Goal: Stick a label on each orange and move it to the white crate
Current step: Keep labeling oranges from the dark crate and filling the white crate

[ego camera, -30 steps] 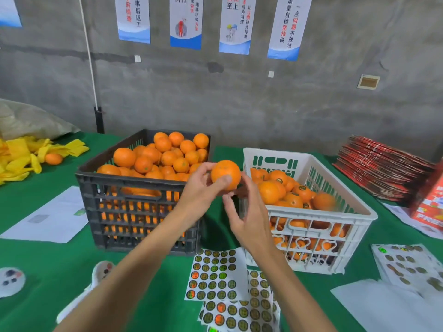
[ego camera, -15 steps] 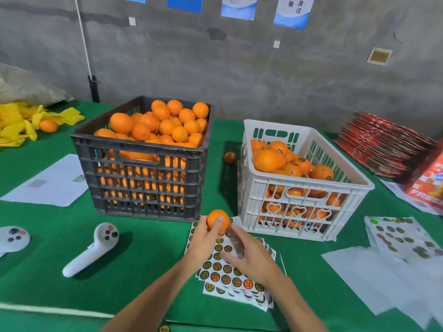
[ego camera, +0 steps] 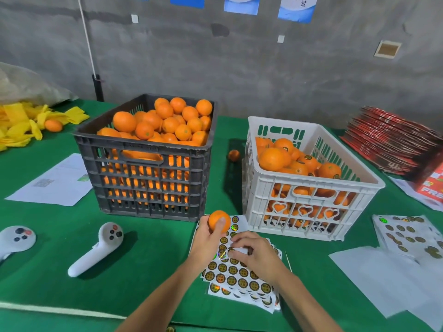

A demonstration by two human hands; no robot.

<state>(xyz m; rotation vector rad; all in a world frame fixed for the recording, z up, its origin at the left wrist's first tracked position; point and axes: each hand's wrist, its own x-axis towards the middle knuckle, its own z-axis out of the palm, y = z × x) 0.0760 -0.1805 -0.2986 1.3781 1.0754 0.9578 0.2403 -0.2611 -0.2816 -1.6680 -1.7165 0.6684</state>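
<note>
My left hand [ego camera: 208, 238] grips an orange [ego camera: 218, 221] just above the near table, in front of the gap between the crates. My right hand [ego camera: 255, 252] rests on the stack of round label sheets [ego camera: 242, 279], its fingertips curled and pinching at a label there. The black crate [ego camera: 148, 185] at centre left is heaped with oranges. To its right the white crate [ego camera: 309, 188] holds several oranges, some showing labels.
Two white controllers [ego camera: 96, 250] lie at the near left on the green table. A loose orange [ego camera: 233, 155] sits between the crates. More label sheets [ego camera: 407, 236] and white paper [ego camera: 383, 276] lie at right, red cartons [ego camera: 388, 142] behind, yellow nets [ego camera: 21, 123] far left.
Both hands came down from crate height to the label sheets with the orange. My right hand left the orange and settled onto the sheet.
</note>
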